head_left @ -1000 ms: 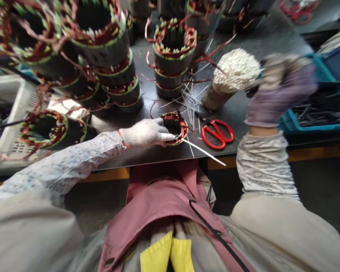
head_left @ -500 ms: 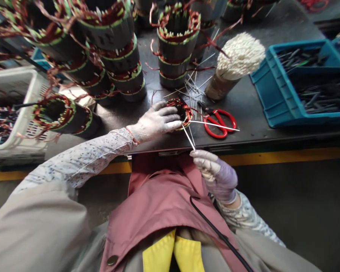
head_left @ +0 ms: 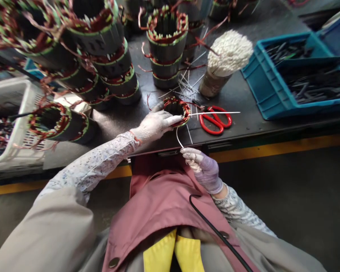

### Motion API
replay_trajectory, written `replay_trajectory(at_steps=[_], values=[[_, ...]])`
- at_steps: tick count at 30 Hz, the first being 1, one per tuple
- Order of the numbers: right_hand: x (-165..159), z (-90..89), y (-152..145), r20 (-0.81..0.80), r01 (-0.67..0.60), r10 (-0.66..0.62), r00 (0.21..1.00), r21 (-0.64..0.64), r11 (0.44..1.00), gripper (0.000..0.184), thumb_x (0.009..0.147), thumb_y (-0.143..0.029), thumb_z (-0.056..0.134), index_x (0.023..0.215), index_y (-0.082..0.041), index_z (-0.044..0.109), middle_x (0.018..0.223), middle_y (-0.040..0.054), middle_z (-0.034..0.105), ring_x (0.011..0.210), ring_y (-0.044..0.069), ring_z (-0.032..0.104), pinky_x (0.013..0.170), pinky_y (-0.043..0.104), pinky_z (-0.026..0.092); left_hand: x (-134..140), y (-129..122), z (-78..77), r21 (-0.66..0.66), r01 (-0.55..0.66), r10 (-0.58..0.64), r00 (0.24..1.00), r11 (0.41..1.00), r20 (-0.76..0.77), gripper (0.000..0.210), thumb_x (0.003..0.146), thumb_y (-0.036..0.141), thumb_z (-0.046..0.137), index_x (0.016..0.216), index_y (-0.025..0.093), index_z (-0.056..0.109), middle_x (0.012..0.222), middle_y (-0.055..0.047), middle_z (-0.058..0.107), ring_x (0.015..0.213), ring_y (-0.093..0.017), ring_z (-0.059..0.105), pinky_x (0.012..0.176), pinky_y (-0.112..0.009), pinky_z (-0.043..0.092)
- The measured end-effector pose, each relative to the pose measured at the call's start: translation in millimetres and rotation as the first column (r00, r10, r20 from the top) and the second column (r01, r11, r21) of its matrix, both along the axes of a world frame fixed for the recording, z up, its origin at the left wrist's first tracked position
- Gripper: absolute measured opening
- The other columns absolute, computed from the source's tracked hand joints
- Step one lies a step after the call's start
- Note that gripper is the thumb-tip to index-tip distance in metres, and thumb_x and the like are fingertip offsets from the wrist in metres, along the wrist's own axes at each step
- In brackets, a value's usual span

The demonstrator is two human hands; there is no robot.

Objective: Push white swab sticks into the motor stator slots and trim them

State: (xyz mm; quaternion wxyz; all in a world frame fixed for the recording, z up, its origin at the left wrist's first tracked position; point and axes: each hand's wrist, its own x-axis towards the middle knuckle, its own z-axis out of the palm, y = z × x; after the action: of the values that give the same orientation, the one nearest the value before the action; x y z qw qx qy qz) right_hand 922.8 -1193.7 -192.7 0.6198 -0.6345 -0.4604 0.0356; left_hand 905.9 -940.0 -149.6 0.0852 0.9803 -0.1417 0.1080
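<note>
A motor stator (head_left: 187,109) with copper windings stands near the bench's front edge. My left hand (head_left: 156,122), in a white glove, grips its left and near rim, fingers reaching over the opening. A white tying cord (head_left: 178,135) bends down from the stator's near side. Its lower end is pinched in the fingertips of my right hand (head_left: 202,168), which wears a white and purple glove, just in front of the bench. Another stretch of white cord (head_left: 218,113) sticks out rightward from the rim, above the red-handled scissors (head_left: 212,126). Whether both stretches are one piece is hidden.
Stacked stators (head_left: 168,49) fill the back and left. Loose cords (head_left: 188,88) lie behind the scissors. A cord bundle (head_left: 229,53) stands upright, left of a blue bin (head_left: 269,90) of dark pieces. On the left are a lying stator pair (head_left: 73,124) and a white crate (head_left: 22,109).
My right hand has moved left and slightly up with the cord end, and the cord now curves. The cord on the right has swung up. My left hand stays on the stator.
</note>
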Motion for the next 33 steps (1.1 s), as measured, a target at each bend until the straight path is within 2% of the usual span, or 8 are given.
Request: replay_trajectory(at_steps=[3, 6, 9, 13, 21, 25, 29, 33], values=[[0.2, 0.6, 2.3, -0.036, 0.013, -0.013, 0.999, 0.013, 1.000, 0.035, 0.090, -0.005, 0.056, 0.113, -0.027, 0.068, 0.116, 0.0023, 0.071, 0.104, 0.013, 0.070, 0.085, 0.024, 0.062, 1.5, -5.5, 2.1, 0.016, -0.044, 0.044, 0.999, 0.999, -0.028, 0.043, 0.094, 0.028, 0.057, 0.136, 0.021, 0.054, 0.117, -0.009, 0.071, 0.108, -0.021, 0.065, 0.108, -0.044, 0.039], [-6.2, 2.8, -10.4, -0.074, 0.024, -0.025, 0.997, -0.020, 1.000, 0.039, 0.089, -0.004, 0.056, 0.117, -0.029, 0.067, 0.118, 0.0017, 0.070, 0.107, 0.015, 0.068, 0.092, 0.029, 0.060, 1.8, -6.8, 3.0, 0.010, -0.041, 0.041, 0.998, 0.999, -0.042, 0.042, 0.094, 0.028, 0.056, 0.136, 0.023, 0.054, 0.122, -0.008, 0.069, 0.111, -0.021, 0.064, 0.109, -0.045, 0.038], [-12.7, 2.7, -22.4, -0.073, 0.059, -0.061, 0.995, -0.035, 0.998, 0.041, 0.089, -0.003, 0.057, 0.118, -0.030, 0.066, 0.118, 0.0014, 0.070, 0.108, 0.016, 0.068, 0.094, 0.032, 0.059, 2.0, -5.8, 2.5, 0.007, -0.033, 0.034, 0.998, 0.999, -0.046, 0.043, 0.094, 0.027, 0.057, 0.137, 0.025, 0.054, 0.124, -0.007, 0.068, 0.112, -0.022, 0.063, 0.112, -0.048, 0.035], [-12.9, 0.3, -20.8, -0.080, 0.068, -0.069, 0.994, -0.010, 0.998, 0.036, 0.090, -0.005, 0.057, 0.115, -0.029, 0.067, 0.119, 0.0021, 0.070, 0.107, 0.017, 0.068, 0.092, 0.033, 0.060, 2.0, -6.2, 3.1, 0.028, -0.057, 0.059, 0.997, 0.998, -0.057, 0.043, 0.094, 0.027, 0.056, 0.137, 0.025, 0.053, 0.122, -0.008, 0.069, 0.112, -0.022, 0.063, 0.115, -0.052, 0.030], [-11.1, 3.0, -18.4, -0.035, 0.074, -0.073, 0.997, 0.025, 0.997, 0.034, 0.090, -0.007, 0.056, 0.114, -0.028, 0.066, 0.117, 0.0035, 0.070, 0.107, 0.018, 0.068, 0.091, 0.036, 0.061, 1.9, -6.2, 2.2, 0.024, -0.050, 0.051, 0.999, 0.998, -0.019, 0.043, 0.092, 0.027, 0.058, 0.135, 0.019, 0.056, 0.112, -0.010, 0.071, 0.105, -0.023, 0.064, 0.106, -0.043, 0.040], [-10.5, 1.4, -20.5, -0.034, 0.082, -0.083, 0.996, -0.026, 0.996, 0.028, 0.092, -0.011, 0.055, 0.112, -0.026, 0.067, 0.116, 0.0046, 0.071, 0.106, 0.017, 0.069, 0.091, 0.034, 0.061, 2.2, -4.6, -0.1, 0.032, -0.051, 0.051, 0.999, 0.998, -0.002, 0.043, 0.092, 0.029, 0.058, 0.135, 0.021, 0.055, 0.111, -0.010, 0.071, 0.103, -0.022, 0.065, 0.107, -0.044, 0.039], [-3.8, -2.7, -5.2, -0.038, 0.106, -0.108, 0.993, -0.039, 0.994, 0.023, 0.092, -0.013, 0.056, 0.108, -0.025, 0.068, 0.113, 0.0045, 0.072, 0.102, 0.015, 0.070, 0.087, 0.029, 0.062, 2.9, -3.3, -1.8, -0.002, -0.061, 0.061, 0.998, 0.998, -0.005, 0.043, 0.092, 0.030, 0.058, 0.134, 0.021, 0.056, 0.110, -0.009, 0.072, 0.102, -0.023, 0.065, 0.110, -0.047, 0.036], [14.7, -13.8, 34.4, 0.048, 0.147, -0.152, 0.987, 0.093, 0.985, 0.019, 0.091, -0.017, 0.056, 0.105, -0.023, 0.068, 0.112, 0.0066, 0.073, 0.099, 0.016, 0.072, 0.081, 0.027, 0.063, 0.1, -7.7, -5.2, -0.175, -0.109, 0.117, 0.992, 0.979, 0.038, 0.049, 0.090, 0.033, 0.062, 0.136, 0.017, 0.053, 0.113, -0.010, 0.072, 0.107, -0.023, 0.065, 0.112, -0.046, 0.036]])
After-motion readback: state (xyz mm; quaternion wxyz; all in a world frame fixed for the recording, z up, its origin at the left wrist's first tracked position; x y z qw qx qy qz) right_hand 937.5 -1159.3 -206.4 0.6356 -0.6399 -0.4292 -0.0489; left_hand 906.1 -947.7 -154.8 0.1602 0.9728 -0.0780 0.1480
